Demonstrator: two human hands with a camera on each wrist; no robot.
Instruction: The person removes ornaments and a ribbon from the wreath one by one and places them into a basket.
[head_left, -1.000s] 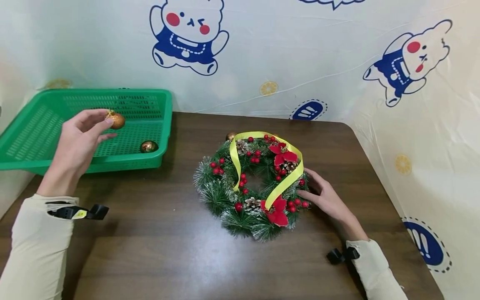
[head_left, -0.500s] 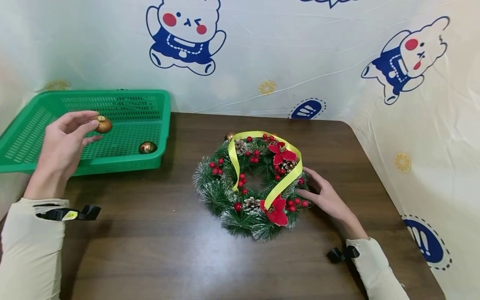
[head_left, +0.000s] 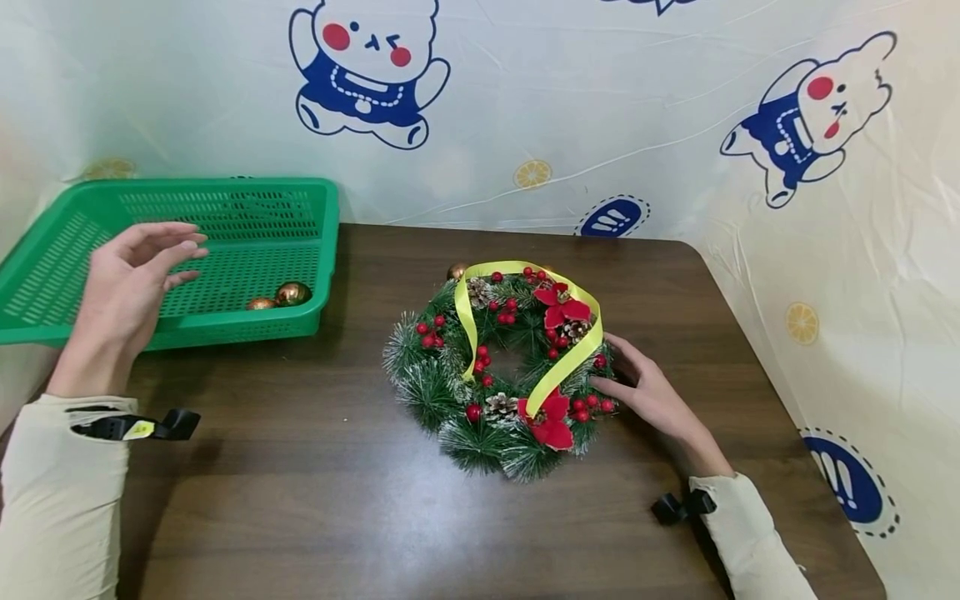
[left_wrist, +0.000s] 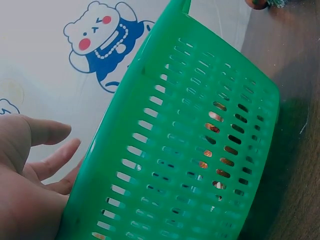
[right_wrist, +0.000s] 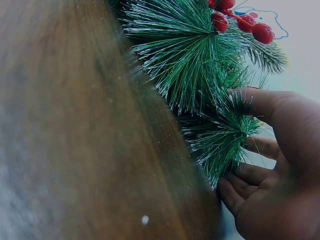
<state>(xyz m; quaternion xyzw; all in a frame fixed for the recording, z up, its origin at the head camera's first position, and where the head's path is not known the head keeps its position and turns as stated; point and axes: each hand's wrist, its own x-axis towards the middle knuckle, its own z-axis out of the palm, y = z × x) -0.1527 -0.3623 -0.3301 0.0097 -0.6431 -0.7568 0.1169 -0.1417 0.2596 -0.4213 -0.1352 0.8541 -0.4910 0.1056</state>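
In the head view, two gold balls (head_left: 293, 293) lie in the green basket (head_left: 232, 332); a third ball (head_left: 457, 272) sits outside, beyond the ribboned wreath (head_left: 450, 367) on the surface (head_left: 300, 500). The left hand (head_left: 131, 279), empty, fingers apart, hangs at the basket.

In the left wrist view, the slotted basket wall screens the balls.

In the right wrist view, the right hand (right_wrist: 295, 165) grips the wreath's edge.

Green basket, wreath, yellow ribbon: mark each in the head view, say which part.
Green basket (head_left: 240, 327): head view, on its front wall.
Wreath (head_left: 477, 446): head view, on the green needles of its near side.
Yellow ribbon (head_left: 567, 364): head view, on its right-hand strand.
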